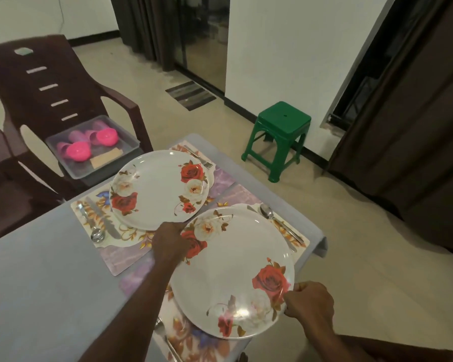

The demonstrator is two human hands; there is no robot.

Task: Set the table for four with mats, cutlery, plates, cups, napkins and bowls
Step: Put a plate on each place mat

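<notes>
Head view, white rose-patterned plate [230, 273], glossy

floor [324, 205]: beige tile | walls [285, 48]: white | green stool [283, 126] | brown chair [50, 87] | dark curtains [416, 126]

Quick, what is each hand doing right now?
Left hand: grips the far rim of the near plate.
Right hand: pinches the same plate's near rim.

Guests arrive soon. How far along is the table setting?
Done: mats with cutlery, and the far plate down. In hand: the left hand and right hand hold the near plate by its rim over its mat. Left: the pink cups lie in the tray on the chair.
</notes>
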